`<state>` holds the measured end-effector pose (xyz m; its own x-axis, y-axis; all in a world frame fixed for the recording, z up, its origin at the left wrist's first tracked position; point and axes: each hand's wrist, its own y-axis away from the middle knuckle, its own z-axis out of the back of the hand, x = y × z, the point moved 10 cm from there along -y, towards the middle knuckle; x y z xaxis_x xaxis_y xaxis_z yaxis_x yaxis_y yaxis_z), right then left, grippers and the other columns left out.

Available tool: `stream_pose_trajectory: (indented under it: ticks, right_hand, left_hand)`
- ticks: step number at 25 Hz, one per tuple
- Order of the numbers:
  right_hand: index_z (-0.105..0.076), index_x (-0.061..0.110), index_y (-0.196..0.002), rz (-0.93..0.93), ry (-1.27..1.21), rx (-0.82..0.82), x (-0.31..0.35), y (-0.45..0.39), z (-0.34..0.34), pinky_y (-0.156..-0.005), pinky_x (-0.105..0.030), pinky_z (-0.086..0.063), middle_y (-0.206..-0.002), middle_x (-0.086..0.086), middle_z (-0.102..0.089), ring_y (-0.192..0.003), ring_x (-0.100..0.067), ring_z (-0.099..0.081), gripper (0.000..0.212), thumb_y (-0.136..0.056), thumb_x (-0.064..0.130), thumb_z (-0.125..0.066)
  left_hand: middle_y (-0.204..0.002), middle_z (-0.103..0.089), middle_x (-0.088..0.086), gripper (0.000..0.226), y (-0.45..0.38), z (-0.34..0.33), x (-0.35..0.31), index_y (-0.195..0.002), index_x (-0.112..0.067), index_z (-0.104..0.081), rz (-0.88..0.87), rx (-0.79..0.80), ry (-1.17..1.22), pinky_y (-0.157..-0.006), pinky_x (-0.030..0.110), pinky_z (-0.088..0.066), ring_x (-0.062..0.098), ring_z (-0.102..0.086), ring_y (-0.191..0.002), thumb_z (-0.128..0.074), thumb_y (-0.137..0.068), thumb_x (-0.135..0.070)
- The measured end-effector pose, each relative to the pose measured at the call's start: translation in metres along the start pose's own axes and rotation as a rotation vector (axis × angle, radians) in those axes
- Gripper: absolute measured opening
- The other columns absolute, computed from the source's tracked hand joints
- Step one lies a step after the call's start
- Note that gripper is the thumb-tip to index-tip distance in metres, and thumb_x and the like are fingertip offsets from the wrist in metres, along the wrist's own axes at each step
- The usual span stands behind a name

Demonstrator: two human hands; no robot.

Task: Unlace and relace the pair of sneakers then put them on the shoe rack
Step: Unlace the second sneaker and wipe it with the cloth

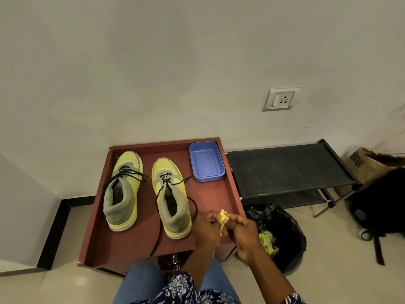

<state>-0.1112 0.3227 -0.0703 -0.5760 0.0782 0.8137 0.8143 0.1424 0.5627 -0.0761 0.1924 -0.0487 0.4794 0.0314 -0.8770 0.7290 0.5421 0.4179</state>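
A brown paper bag (pixel 365 166) at the far right, beside the black shoe rack (pixel 287 170), carries dark printed lettering on its upper side, but the characters are too distorted and small to read. No brand name, number or label can be made out on any other item in view.

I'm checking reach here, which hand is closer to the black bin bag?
The right hand. It sits just beside the black bin bag, nearly over its edge, pinching a yellow scrap. The left hand also pinches the scrap, farther off, over the red tray.
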Motion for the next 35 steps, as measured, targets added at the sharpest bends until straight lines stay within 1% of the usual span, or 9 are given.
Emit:
stream_pose_trajectory:
  ticks: [4, 9, 13, 17, 19, 23, 26, 32, 35]
  right_hand:
    - [-0.067, -0.001, -0.090, -0.011, -0.063, -0.043, -0.004, 0.006, 0.024, -0.059, -0.028, -0.049, -0.078, -0.018, -0.066, -0.066, -0.022, -0.053, 0.018, -0.086, -0.010, -0.052]
    - [-0.064, -0.004, -0.098, -0.015, -0.140, -0.095, 0.000, 0.014, 0.054, -0.061, -0.027, -0.051, -0.084, -0.020, -0.064, -0.072, -0.026, -0.054, 0.020, -0.087, -0.011, -0.049]
    - [-0.062, -0.005, -0.104, -0.014, -0.169, -0.138, 0.003, 0.018, 0.077, -0.058, -0.024, -0.054, -0.085, -0.019, -0.066, -0.072, -0.024, -0.058, 0.022, -0.087, -0.012, -0.048]
    - [-0.062, -0.004, -0.104, 0.009, -0.165, -0.193, 0.009, 0.025, 0.100, -0.056, -0.021, -0.056, -0.086, -0.016, -0.067, -0.073, -0.024, -0.062, 0.021, -0.088, -0.010, -0.049]
    - [-0.063, -0.004, -0.103, 0.018, -0.151, -0.214, 0.011, 0.030, 0.109, -0.055, -0.021, -0.056, -0.084, -0.015, -0.066, -0.073, -0.024, -0.061, 0.021, -0.088, -0.009, -0.048]
    - [-0.060, -0.007, -0.110, 0.026, -0.170, -0.277, 0.012, 0.034, 0.125, -0.067, -0.029, -0.054, -0.101, -0.020, -0.065, -0.079, -0.023, -0.063, 0.025, -0.089, -0.009, -0.047]
    - [-0.059, -0.006, -0.112, 0.039, -0.192, -0.348, 0.016, 0.036, 0.142, -0.064, -0.027, -0.056, -0.103, -0.021, -0.064, -0.078, -0.022, -0.063, 0.028, -0.088, -0.010, -0.048]
    - [-0.059, -0.005, -0.112, 0.072, -0.289, -0.471, 0.026, 0.036, 0.171, -0.053, -0.021, -0.055, -0.093, -0.020, -0.064, -0.074, -0.023, -0.061, 0.031, -0.084, -0.014, -0.049]
    - [-0.053, -0.002, -0.124, 0.135, -0.298, -0.508, 0.039, 0.031, 0.178, -0.065, -0.026, -0.055, -0.107, -0.017, -0.059, -0.084, -0.023, -0.059, 0.042, -0.086, -0.016, -0.042]
  left_hand:
    - [-0.054, -0.062, 0.000, 0.028, 0.009, -0.029, 0.005, -0.065, -0.010, -0.065, 0.015, 0.068, -0.045, -0.045, 0.019, -0.046, 0.008, -0.054, -0.044, -0.052, -0.077, 0.012]
    - [-0.055, -0.059, 0.002, 0.034, 0.019, -0.057, 0.003, -0.061, -0.018, -0.057, 0.051, 0.128, -0.066, -0.042, 0.016, -0.047, 0.000, -0.051, -0.036, -0.053, -0.080, 0.010]
    - [-0.066, -0.065, 0.007, 0.036, 0.026, -0.082, -0.001, -0.063, -0.026, -0.058, 0.000, 0.189, -0.148, -0.074, 0.032, -0.056, 0.020, -0.064, -0.067, -0.055, -0.080, 0.005]
    - [-0.060, -0.059, -0.003, 0.033, 0.039, -0.105, -0.005, -0.064, -0.025, -0.058, -0.018, 0.259, -0.184, -0.056, 0.015, -0.048, 0.006, -0.055, -0.054, -0.055, -0.083, 0.001]
    - [-0.066, -0.062, -0.002, 0.027, 0.044, -0.113, -0.008, -0.070, -0.022, -0.064, -0.035, 0.265, -0.206, -0.050, 0.009, -0.044, 0.008, -0.058, -0.060, -0.055, -0.083, 0.000]
    - [-0.098, -0.070, 0.008, 0.020, 0.052, -0.132, -0.008, -0.097, -0.010, -0.069, -0.071, 0.287, -0.286, -0.074, 0.021, -0.049, 0.016, -0.063, -0.090, -0.056, -0.083, -0.003]
    - [-0.109, -0.068, 0.008, 0.025, 0.061, -0.148, -0.011, -0.105, -0.011, -0.068, -0.097, 0.301, -0.293, -0.085, 0.025, -0.052, 0.018, -0.062, -0.102, -0.056, -0.084, -0.003]
    - [-0.122, -0.062, 0.007, 0.033, 0.078, -0.175, -0.026, -0.118, -0.013, -0.061, -0.153, 0.422, -0.291, -0.097, 0.024, -0.045, 0.019, -0.057, -0.113, -0.051, -0.088, -0.004]
    - [-0.131, -0.055, 0.006, 0.044, 0.083, -0.183, -0.028, -0.128, -0.019, -0.053, -0.190, 0.513, -0.289, -0.100, 0.030, -0.044, 0.023, -0.053, -0.118, -0.044, -0.089, -0.001]
